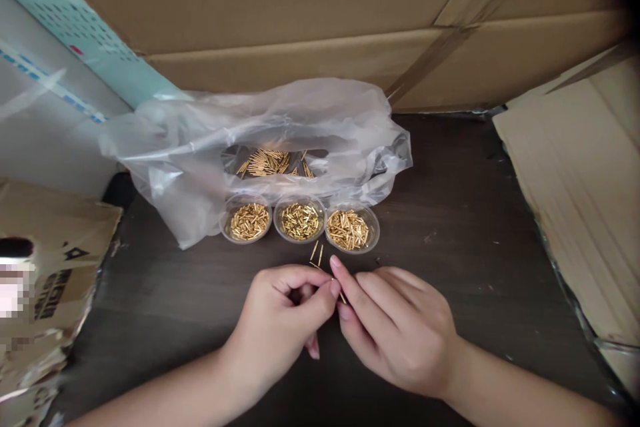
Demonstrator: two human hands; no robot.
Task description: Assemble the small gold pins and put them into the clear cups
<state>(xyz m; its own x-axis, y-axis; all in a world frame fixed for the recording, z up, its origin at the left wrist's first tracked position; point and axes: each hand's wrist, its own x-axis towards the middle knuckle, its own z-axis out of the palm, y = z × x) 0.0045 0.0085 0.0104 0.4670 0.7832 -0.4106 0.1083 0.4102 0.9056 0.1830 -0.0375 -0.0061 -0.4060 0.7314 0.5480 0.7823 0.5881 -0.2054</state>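
Note:
Close together over the dark table, both hands meet at their fingertips. My left hand [285, 313] is closed, its thumb and index finger pinching one end of a thin gold metal pin [343, 297]. My right hand [400, 327] is closed too, thumb and fingers around the pin's other end; much of the pin is hidden by fingertips. Just beyond the fingers lie loose gold pins [321, 255]. Behind them stand three clear round cups in a row: a left cup [224, 230], a middle cup [278, 228] and a right cup [376, 233], each holding many small gold pieces.
An open clear plastic bag [300, 107] lies behind the cups, with longer gold pins [267, 162] inside. A large cardboard box [280, 7] closes off the back. Cardboard [575, 193] stands at the right, and a torn carton [65, 267] at the left.

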